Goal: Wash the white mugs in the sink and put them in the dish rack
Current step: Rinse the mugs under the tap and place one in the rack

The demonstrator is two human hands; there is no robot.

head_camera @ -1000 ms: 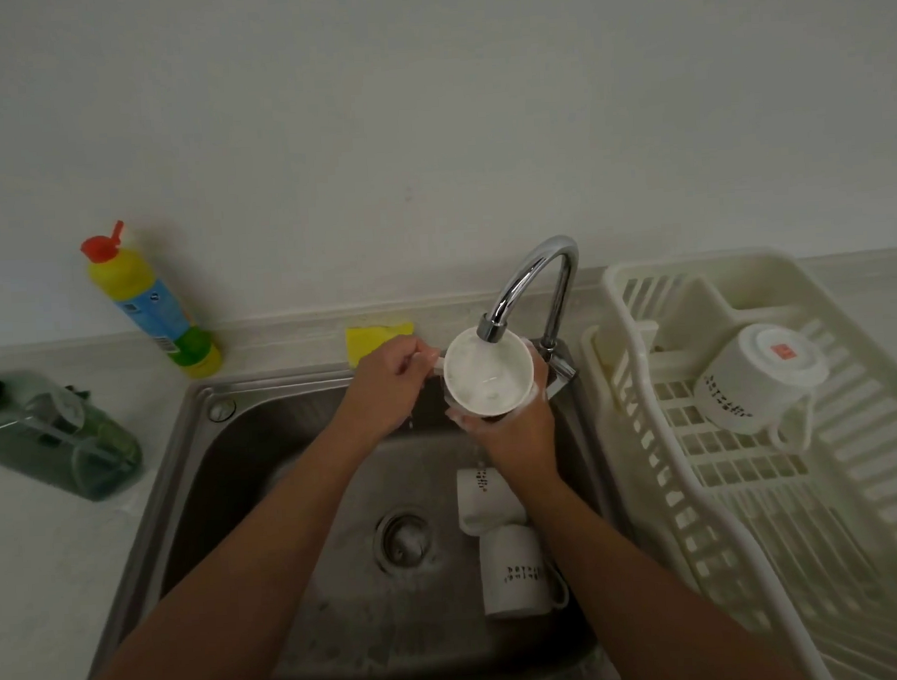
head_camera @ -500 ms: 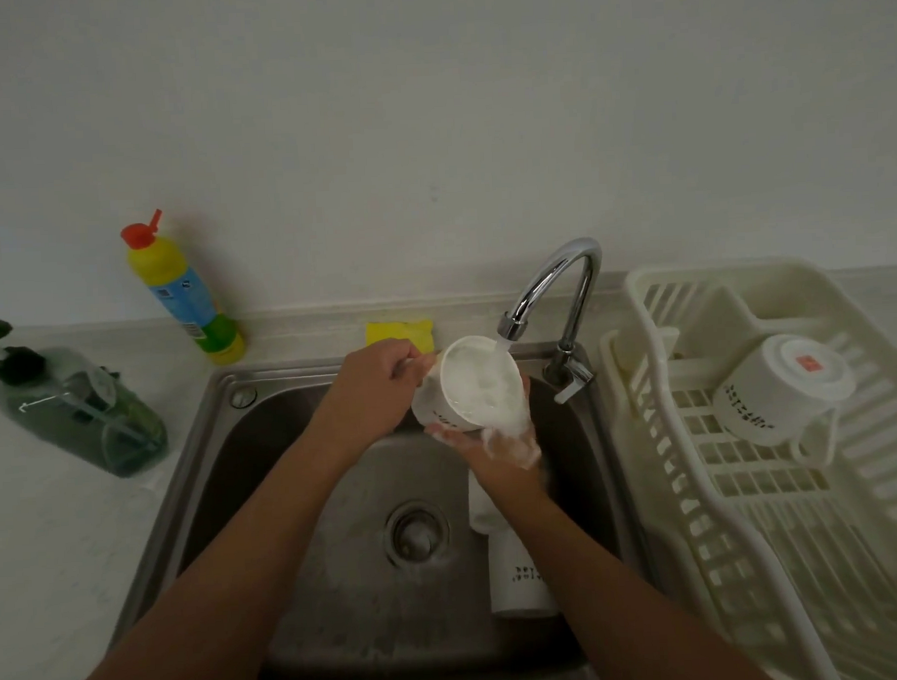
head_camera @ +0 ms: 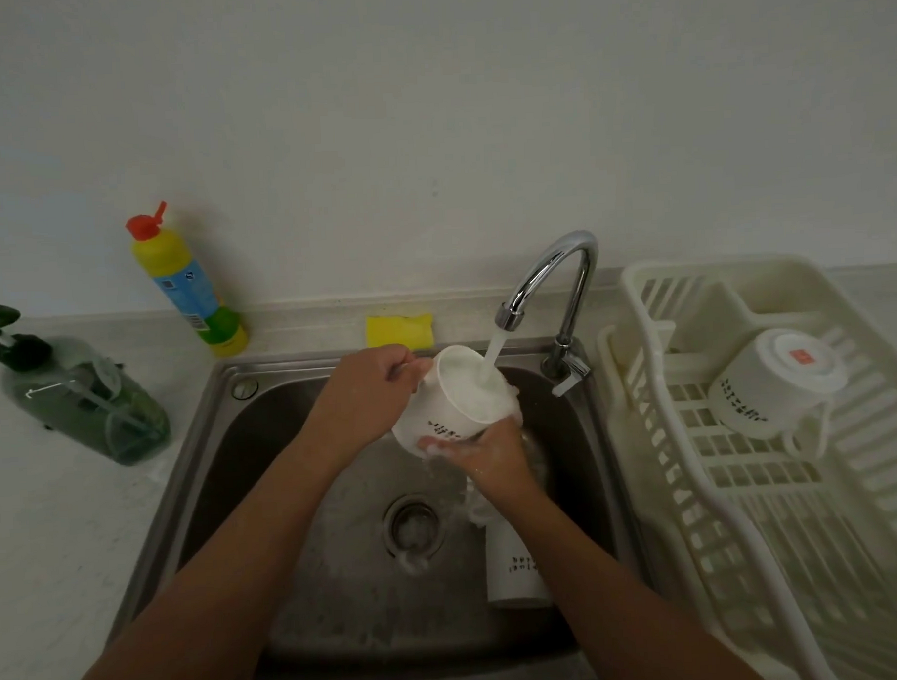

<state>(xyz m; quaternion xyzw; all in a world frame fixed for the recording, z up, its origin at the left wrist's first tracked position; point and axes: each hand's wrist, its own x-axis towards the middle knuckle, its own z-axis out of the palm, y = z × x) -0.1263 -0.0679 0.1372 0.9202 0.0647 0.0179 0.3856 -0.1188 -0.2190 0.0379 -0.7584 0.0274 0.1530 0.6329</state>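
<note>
Being rinsed over the sink [head_camera: 297, 449], the mug [head_camera: 459, 406] is tilted under the tap [head_camera: 551, 278] so water floods it. It is gripped at the handle by the left hand [head_camera: 366, 394] and clasped beneath by the right hand [head_camera: 484, 448].

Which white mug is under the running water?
The tilted mug gripped by the left hand and right hand, faucet water pouring into it. A second mug lies in the sink; a third mug rests base-up in the dish rack.
</note>
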